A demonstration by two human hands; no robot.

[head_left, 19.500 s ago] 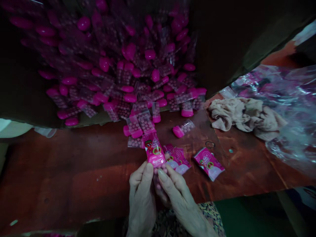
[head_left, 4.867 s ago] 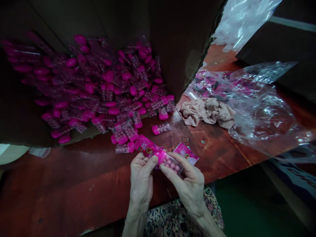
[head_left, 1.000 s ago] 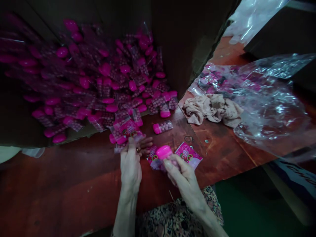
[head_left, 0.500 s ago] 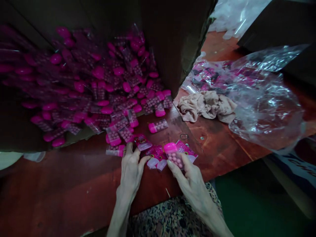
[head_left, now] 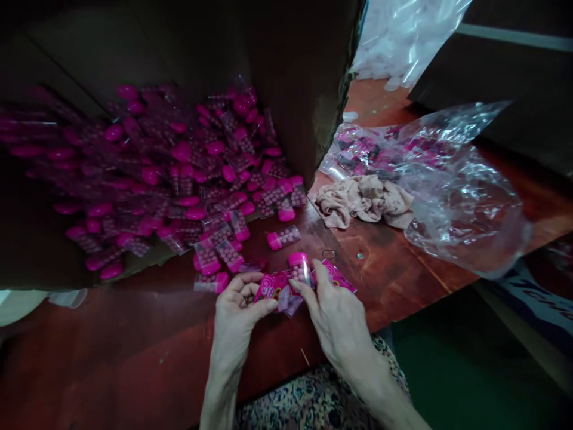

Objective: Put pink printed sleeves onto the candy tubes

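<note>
My right hand point(head_left: 333, 313) grips a small clear tube point(head_left: 301, 269) with a pink cap and pink balls inside, its cap pointing away from me. My left hand point(head_left: 242, 307) pinches a pink printed label point(head_left: 270, 286) between thumb and fingers. More pink labels point(head_left: 336, 276) lie on the red table beside and under my right hand. One capped tube point(head_left: 284, 237) rests alone just beyond my hands. Several others point(head_left: 208, 258) are heaped beyond my left hand, at the mouth of the box.
A large cardboard box point(head_left: 286, 71) on its side holds a pile of pink-capped tubes point(head_left: 181, 152). To the right are a crumpled beige cloth point(head_left: 364, 200) and a clear plastic bag point(head_left: 465, 209) with pink labels. A bag of clear pieces point(head_left: 403, 36) stands farther back.
My left hand has taken hold of a label and drawn it toward the tube. The tube in my right hand has moved slightly left and away from me. The head view has shifted.
</note>
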